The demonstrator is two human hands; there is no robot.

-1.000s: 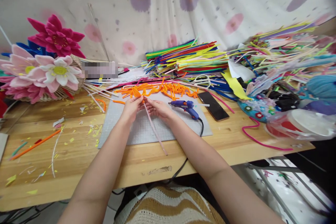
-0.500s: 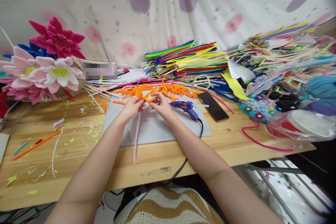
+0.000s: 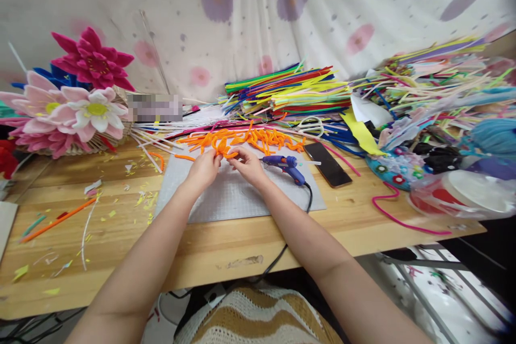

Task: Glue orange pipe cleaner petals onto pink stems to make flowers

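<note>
Over the grey cutting mat (image 3: pixel 217 204), my left hand (image 3: pixel 205 167) is closed around the base of an orange pipe-cleaner flower (image 3: pixel 221 145). My right hand (image 3: pixel 248 164) faces it, thumb and fingertips pinching one orange petal at the flower's right side. The flower's stem is out of sight behind my left hand. Just beyond my fingers lies a pile of bent orange pipe-cleaner pieces (image 3: pixel 264 138) along the mat's far edge. A blue glue gun (image 3: pixel 284 164) rests on the mat, to the right of my right hand.
A black phone (image 3: pixel 328 165) and scissors (image 3: pixel 312 126) lie right of the pile. Bundled colourful pipe cleaners (image 3: pixel 286 88) are heaped at the back. Fuzzy flowers (image 3: pixel 94 64) stand at left. Yellow scraps litter the wooden table (image 3: pixel 129 215). The glue gun's cord (image 3: pixel 278 258) runs over the front edge.
The flower has turned in my left hand, so its petals now show more fully upward. Its pale pink stem, which pointed toward me, has swung out of view. My right hand stays beside it.
</note>
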